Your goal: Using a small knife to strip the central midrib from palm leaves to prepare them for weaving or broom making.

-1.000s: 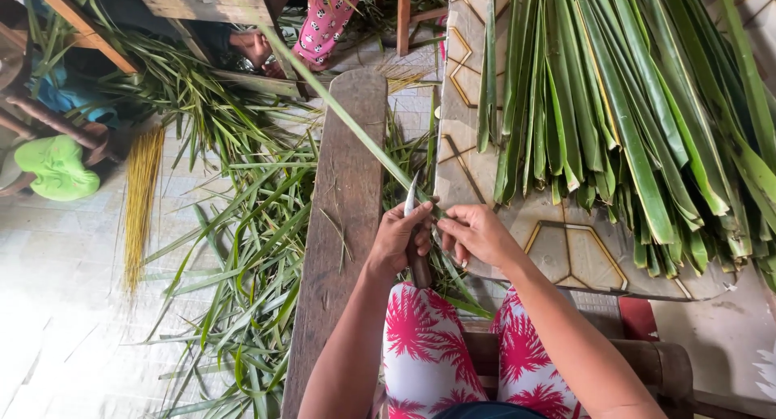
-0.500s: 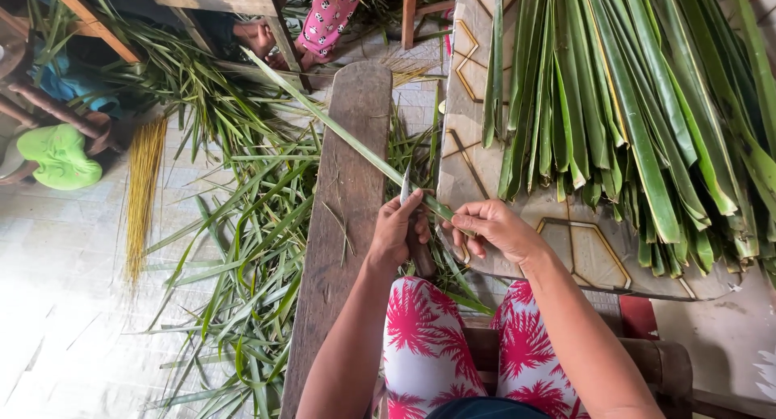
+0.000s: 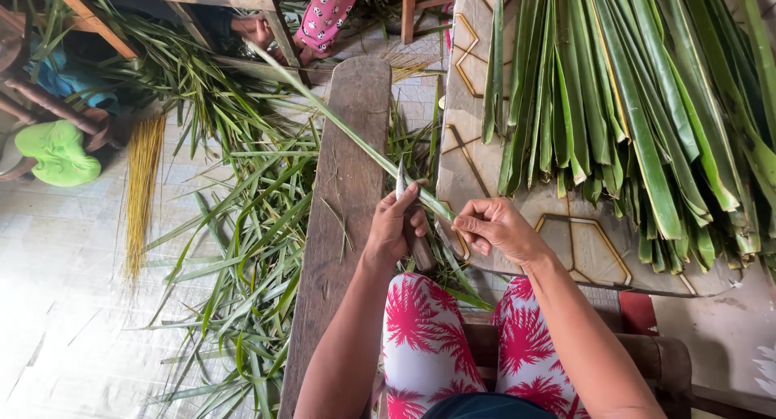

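Green palm leaf [image 3: 339, 124], long, light and limp, slants across the plank [image 3: 339, 225]; right hand [image 3: 493, 225] pinches its near end, the best hold. Left hand [image 3: 398, 225] clenches a knife [image 3: 402, 179] against it.

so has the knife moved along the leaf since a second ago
Yes. The knife in the left hand has slid up the leaf, its tip now farther over the wooden plank.
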